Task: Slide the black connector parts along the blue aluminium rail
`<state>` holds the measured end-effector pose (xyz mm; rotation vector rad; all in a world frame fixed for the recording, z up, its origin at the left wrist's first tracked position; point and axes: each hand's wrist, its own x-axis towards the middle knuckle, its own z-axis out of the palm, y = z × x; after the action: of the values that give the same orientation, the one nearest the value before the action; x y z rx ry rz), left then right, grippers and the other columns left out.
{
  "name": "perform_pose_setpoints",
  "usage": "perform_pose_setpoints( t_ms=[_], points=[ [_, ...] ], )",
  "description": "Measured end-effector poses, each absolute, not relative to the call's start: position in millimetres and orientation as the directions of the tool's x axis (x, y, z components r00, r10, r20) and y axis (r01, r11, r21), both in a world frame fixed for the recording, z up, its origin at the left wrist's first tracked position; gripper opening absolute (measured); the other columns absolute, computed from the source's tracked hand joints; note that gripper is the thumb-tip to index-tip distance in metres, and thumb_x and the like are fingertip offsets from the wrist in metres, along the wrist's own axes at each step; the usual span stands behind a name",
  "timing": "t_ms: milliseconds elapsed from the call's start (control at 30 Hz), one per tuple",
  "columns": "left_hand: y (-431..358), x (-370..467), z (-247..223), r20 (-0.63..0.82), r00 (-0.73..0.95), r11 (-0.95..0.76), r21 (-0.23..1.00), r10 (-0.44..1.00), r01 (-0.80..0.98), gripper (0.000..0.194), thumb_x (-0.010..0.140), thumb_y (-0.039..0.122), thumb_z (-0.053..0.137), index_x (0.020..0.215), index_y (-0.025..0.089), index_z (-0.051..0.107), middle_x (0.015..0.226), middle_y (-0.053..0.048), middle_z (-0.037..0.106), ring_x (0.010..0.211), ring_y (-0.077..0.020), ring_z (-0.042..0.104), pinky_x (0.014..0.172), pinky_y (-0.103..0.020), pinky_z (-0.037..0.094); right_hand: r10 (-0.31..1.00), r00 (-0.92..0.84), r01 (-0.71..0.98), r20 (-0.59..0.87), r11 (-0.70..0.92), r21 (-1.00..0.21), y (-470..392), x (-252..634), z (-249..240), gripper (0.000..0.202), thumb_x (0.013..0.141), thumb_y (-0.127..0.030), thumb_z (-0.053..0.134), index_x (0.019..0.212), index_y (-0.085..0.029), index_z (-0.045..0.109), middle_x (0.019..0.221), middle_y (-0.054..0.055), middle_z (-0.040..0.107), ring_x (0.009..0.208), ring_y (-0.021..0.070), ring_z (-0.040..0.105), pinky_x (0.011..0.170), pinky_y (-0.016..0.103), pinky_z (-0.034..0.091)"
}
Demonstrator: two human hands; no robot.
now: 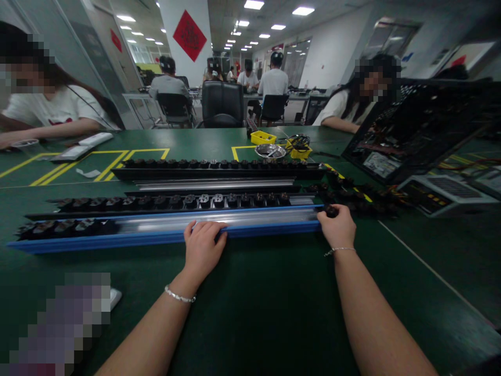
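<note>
A long blue channel with a shiny metal inside lies across the green table, several black socket modules seated in its left end. My left hand grips the channel's near wall around its middle, fingers curled over the rim and thumb to the right. At the right end, my right hand pinches a small black socket module, partly hidden by the fingers, right beside the channel's opening. Behind the blue channel, a black strip carries a row of similar modules.
Farther back lie another filled black strip and a bare metal rail. Loose black modules are piled at right, near an open computer case and a power supply. A metal bowl and yellow bin stand beyond. People sit across the table.
</note>
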<state>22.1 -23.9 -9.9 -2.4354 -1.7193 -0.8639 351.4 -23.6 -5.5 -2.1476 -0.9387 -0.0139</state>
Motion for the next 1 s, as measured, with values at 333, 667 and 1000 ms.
perform_pose_setpoints(
  t_ms=[333,667,1000],
  points=[
    [-24,22,-11,0.457,0.225,-0.381,0.283,0.860,0.880,0.018,0.082,0.028,0.050,0.094,0.030,0.063,0.094,-0.001,0.070,0.095,-0.0220,0.057,0.099,-0.045,0.024,0.613,0.725,0.629,0.316,-0.400,-0.667,-23,355,-9,0.035,0.062,-0.035,0.056,0.093,-0.019,0.057,0.078,0.005,0.060,0.067,0.0183,0.055,0.065,0.031,0.044],
    [-24,22,-9,0.448,0.224,-0.379,0.291,0.865,0.879,0.019,0.082,0.029,0.049,0.094,0.029,0.063,0.094,-0.001,0.069,0.095,-0.0223,0.057,0.098,-0.045,0.024,0.572,0.773,0.574,0.274,-0.448,-0.686,-22,361,-8,0.036,0.062,-0.032,0.057,0.096,-0.019,0.057,0.080,0.005,0.060,0.070,0.0193,0.055,0.071,0.033,0.045],
    [-23,21,-11,0.464,0.224,-0.386,0.291,0.857,0.876,0.019,0.082,0.028,0.050,0.094,0.028,0.064,0.094,-0.001,0.069,0.095,-0.0216,0.057,0.098,-0.045,0.023,0.511,0.811,0.539,0.286,-0.460,-0.705,-19,386,-11,0.037,0.059,-0.030,0.058,0.094,-0.017,0.061,0.081,0.006,0.060,0.070,0.0193,0.053,0.075,0.036,0.044]
  ],
)
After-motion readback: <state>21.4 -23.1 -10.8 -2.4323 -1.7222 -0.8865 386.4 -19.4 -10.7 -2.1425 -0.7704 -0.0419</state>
